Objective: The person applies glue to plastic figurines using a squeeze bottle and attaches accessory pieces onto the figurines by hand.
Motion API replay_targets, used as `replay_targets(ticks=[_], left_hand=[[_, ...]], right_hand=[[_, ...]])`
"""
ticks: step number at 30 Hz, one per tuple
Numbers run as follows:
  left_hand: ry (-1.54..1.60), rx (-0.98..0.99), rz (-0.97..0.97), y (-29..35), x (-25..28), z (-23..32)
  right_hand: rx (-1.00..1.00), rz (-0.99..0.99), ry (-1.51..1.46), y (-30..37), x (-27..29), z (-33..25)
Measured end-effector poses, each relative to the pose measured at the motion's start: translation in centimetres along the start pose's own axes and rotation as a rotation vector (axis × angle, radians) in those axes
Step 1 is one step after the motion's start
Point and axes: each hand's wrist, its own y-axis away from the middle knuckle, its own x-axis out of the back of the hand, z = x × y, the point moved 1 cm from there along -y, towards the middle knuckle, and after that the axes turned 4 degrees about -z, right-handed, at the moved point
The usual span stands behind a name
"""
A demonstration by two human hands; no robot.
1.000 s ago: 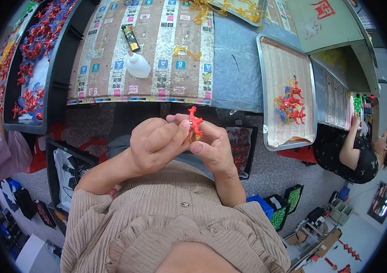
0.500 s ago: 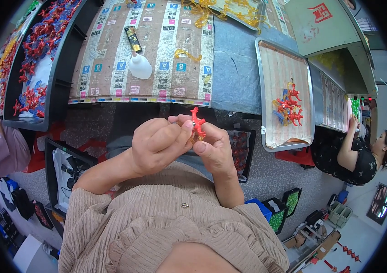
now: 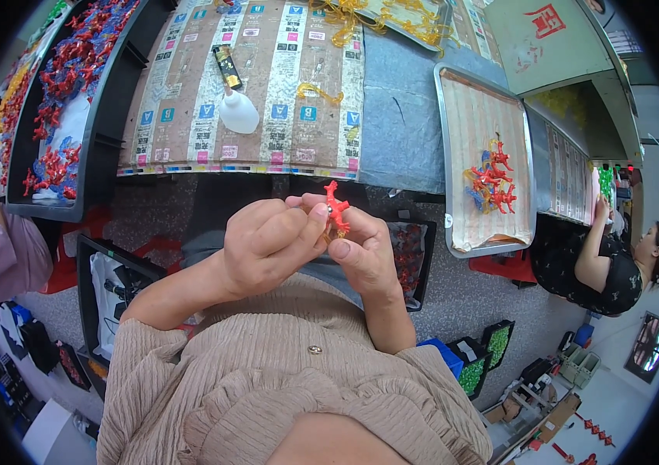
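Speckled floor (image 3: 457, 280), knobbly red figurine (image 3: 337, 208) — in hands (image 3: 263, 246) (image 3: 368, 254)

Red figure (image 3: 336, 208): glossy plastic look, smooth. Yellow strands (image 3: 319, 94): shiny, see-through plastic look. Squeeze bottle (image 3: 239, 114): smooth white plastic, soft sheen. Table covering (image 3: 178, 143): printed paper or card, scuffed. Blue sheet (image 3: 403, 120): matt, wrinkled, cloth or paper, can't tell. Tray (image 3: 445, 155): metal rim, dull shine; tray liner (image 3: 473, 116) matt, papery, ridged. Crate (image 3: 102, 108): black plastic, smooth. Blouse (image 3: 259, 341): matt crinkled cloth; button (image 3: 314, 349) shiny.
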Motion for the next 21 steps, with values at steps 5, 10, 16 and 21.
replay_targets(ticks=[5, 10, 16, 21], left_hand=[[0.004, 0.003, -0.015, 0.12, -0.01, 0.08], [0.014, 0.007, 0.002, 0.10, -0.22, 0.18], [0.022, 0.019, -0.005, 0.35, -0.44, 0.11], [0.023, 0.024, 0.001, 0.38, -0.58, 0.04]], right_hand=[[0.007, -0.017, -0.018, 0.14, 0.08, 0.05], [-0.005, -0.006, -0.016, 0.26, 0.02, -0.13], [0.000, -0.003, -0.015, 0.26, 0.16, 0.02], [0.001, -0.009, 0.001, 0.16, 0.28, 0.10]])
